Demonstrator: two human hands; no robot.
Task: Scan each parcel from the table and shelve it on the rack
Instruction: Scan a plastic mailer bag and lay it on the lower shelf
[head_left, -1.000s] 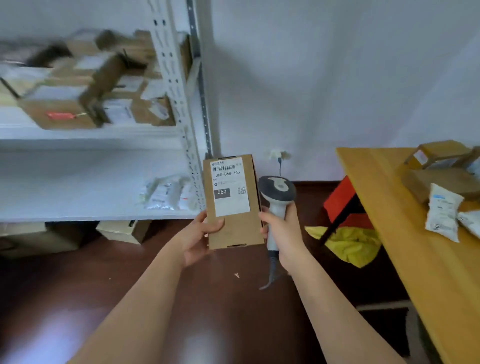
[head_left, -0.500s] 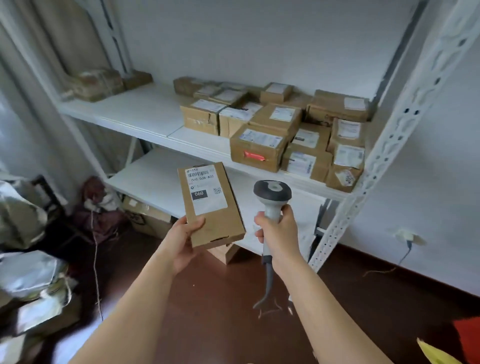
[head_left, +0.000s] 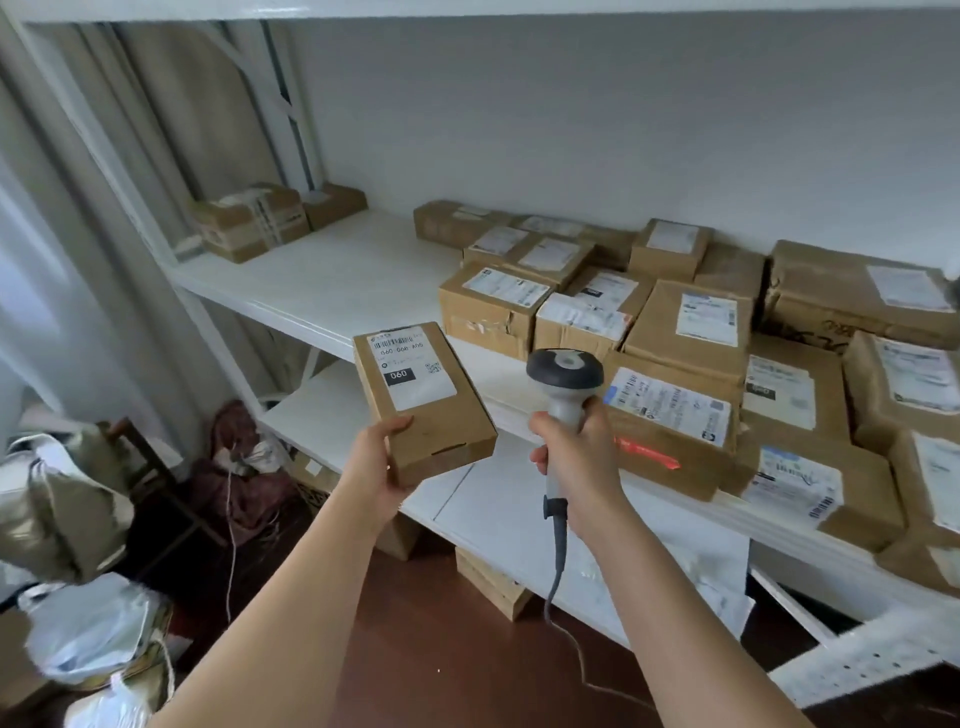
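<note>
Parcel in left hand, bare shelf space up and to the left of it.

The left hand (head_left: 382, 470) grips the flat brown cardboard parcel with a white shipping label (head_left: 423, 397) by its near corner, thumb on top and fingers curled under. Its long axis runs away from the person toward the white metal rack (head_left: 332, 275), label up. The right hand (head_left: 576, 457) is wrapped tight round the grey-and-black handheld barcode scanner (head_left: 564, 384), just right of the parcel, head pointing at the rack rather than the label. The bare stretch of the upper shelf lies ahead and left of the parcel. The stacked brown cardboard boxes (head_left: 685, 332) fill the shelf's right part behind the scanner. The left hand is nearer the gap, so I'd judge it places the parcel with a forward reach, lifting it over the shelf lip. Can't tell if the scan is done.
</note>
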